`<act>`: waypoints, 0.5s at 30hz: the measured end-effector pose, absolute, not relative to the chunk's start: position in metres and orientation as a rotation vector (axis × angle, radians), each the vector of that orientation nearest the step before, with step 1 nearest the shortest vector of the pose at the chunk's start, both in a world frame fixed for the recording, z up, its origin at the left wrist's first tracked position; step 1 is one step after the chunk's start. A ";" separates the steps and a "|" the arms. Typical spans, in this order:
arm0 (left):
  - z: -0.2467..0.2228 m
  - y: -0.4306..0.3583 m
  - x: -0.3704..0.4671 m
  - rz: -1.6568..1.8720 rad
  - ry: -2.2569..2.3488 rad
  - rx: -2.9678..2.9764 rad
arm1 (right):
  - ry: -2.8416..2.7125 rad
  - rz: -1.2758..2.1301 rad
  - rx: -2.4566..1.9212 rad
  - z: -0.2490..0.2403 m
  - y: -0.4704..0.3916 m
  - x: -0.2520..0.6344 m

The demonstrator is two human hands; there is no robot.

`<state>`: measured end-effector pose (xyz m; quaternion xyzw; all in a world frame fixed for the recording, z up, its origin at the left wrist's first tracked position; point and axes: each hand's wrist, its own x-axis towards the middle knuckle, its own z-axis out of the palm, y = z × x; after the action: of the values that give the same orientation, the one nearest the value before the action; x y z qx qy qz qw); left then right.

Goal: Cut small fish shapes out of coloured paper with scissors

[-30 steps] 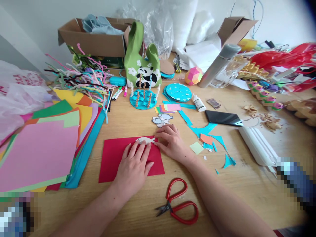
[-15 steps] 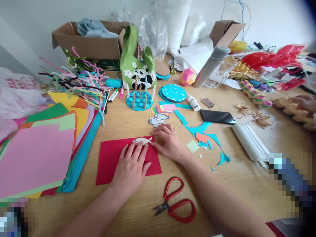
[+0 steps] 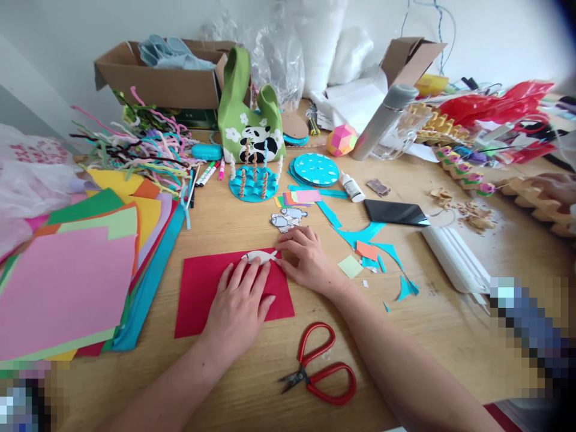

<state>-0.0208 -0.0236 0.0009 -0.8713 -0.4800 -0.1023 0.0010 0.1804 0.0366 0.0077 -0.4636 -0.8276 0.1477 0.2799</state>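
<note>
A red sheet of paper [image 3: 198, 288] lies on the wooden table, with a white fish-shaped cutout [image 3: 269, 256] near its top edge. My left hand [image 3: 243, 300] rests on the sheet, fingers spread, its fingertips pressing on the cutout's lower edge. At the sheet's upper right corner is my right hand [image 3: 306, 261], its fingers bent; the thumb or a fingertip touches near the cutout's tail, and whether it pinches anything is hidden. More fish-shaped cutouts [image 3: 288, 219] lie just beyond. Red-handled scissors [image 3: 308, 379] lie open below the sheet.
Coloured paper sheets [image 3: 76, 276] are stacked at the left. Blue scraps [image 3: 360, 235], a glue bottle [image 3: 352, 187], a black phone [image 3: 396, 212] and a white device [image 3: 456, 261] lie to the right. Behind stand a green panda bag [image 3: 238, 114] and a grey bottle [image 3: 382, 123]. Another person's hand [image 3: 558, 189] shows at far right.
</note>
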 end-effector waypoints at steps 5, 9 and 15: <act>0.002 -0.024 -0.020 -0.323 -1.507 -2.733 | -2.222 0.397 -1.252 0.009 0.036 0.180; 0.003 -0.023 -0.020 -0.313 -1.519 -2.732 | -2.194 0.377 -1.269 0.009 0.037 0.181; 0.003 -0.023 -0.020 -0.310 -1.508 -2.727 | -2.190 0.353 -1.245 0.009 0.037 0.182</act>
<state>-0.0198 -0.0229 0.0026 -0.8707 -0.4817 -0.0991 0.0049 0.1821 0.0365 0.0085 -0.4676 -0.8229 0.1325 0.2945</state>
